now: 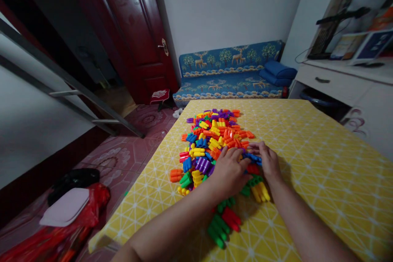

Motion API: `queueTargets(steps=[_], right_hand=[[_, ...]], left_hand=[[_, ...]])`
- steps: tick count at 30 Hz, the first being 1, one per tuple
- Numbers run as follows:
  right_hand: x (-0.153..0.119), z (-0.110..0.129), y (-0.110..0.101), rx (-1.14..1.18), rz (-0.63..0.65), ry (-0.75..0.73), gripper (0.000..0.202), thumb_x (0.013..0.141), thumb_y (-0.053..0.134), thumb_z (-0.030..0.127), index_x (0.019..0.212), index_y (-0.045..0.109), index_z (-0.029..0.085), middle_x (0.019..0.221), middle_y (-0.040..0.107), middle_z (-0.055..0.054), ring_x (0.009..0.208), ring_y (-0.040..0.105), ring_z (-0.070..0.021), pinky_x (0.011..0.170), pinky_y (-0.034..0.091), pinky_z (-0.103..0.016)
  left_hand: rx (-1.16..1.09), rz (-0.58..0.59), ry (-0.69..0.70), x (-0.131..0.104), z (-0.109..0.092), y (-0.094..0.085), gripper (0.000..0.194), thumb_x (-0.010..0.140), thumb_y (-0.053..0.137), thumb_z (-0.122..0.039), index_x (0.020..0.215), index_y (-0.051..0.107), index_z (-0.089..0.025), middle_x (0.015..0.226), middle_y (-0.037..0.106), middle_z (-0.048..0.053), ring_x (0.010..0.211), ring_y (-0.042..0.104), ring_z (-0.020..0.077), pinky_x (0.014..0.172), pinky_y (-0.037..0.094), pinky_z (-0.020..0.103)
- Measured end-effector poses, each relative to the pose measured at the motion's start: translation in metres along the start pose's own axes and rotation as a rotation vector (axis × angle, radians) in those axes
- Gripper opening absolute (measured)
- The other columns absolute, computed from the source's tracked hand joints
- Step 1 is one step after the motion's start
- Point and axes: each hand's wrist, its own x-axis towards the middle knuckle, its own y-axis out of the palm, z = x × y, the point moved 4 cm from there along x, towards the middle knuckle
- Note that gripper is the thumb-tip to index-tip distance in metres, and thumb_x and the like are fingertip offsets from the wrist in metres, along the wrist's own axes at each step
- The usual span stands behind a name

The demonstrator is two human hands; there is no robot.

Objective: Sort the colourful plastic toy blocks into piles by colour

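Your left hand (229,174) lies palm down over the pile, fingers slightly spread; your right hand (270,163) stands on edge at its right side, fingers beside the blue piece (255,158). Whether either pinches anything cannot be determined. The plastic pieces (202,165) lie heaped on the yellow tablecloth (307,151). Keep contact light and fingertips low; excess pressure could scatter loose pieces. The green piece (218,230) lies nearer you.
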Motion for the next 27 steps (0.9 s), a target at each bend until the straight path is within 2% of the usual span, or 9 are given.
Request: queueTargets(steps=[3,9,17,27], right_hand=[[-0.001,0.002,-0.002,-0.028,0.014,-0.016,0.04,0.084,0.048,0.063,0.085,0.068,0.029,0.087,0.073,-0.005,0.077,0.067,-0.0212,0.07,0.056,-0.034],[-0.003,0.003,0.0,-0.082,0.085,-0.016,0.029,0.081,0.058,0.056,0.091,0.068,0.03,0.089,0.072,-0.001,0.084,0.067,-0.0207,0.074,0.055,-0.032],[-0.005,0.005,-0.002,0.021,0.131,0.024,0.029,0.08,0.064,0.052,0.097,0.07,0.029,0.092,0.073,-0.001,0.088,0.068,-0.0212,0.078,0.056,-0.033],[-0.007,0.006,0.001,-0.012,0.158,0.027,0.026,0.081,0.063,0.052,0.092,0.07,0.03,0.093,0.074,-0.001,0.092,0.069,-0.0226,0.08,0.057,-0.035]], left_hand=[[0.028,-0.033,-0.18,0.012,0.021,0.003,0.051,0.086,0.061,-0.043,0.133,0.055,-0.023,0.139,0.052,0.013,0.128,0.048,0.0328,0.109,0.037,0.052],[-0.03,-0.104,-0.184,0.007,0.043,0.015,0.056,0.084,0.061,-0.05,0.134,0.053,-0.028,0.122,0.063,0.008,0.121,0.051,0.0277,0.109,0.035,0.047],[-0.077,-0.148,-0.182,0.008,0.047,0.015,0.048,0.086,0.062,-0.042,0.13,0.056,-0.026,0.118,0.065,0.007,0.116,0.053,0.0264,0.105,0.036,0.046],[-0.122,-0.185,-0.18,0.007,0.051,0.018,0.047,0.086,0.062,-0.043,0.129,0.059,-0.025,0.118,0.068,0.006,0.117,0.055,0.0269,0.105,0.037,0.046]])
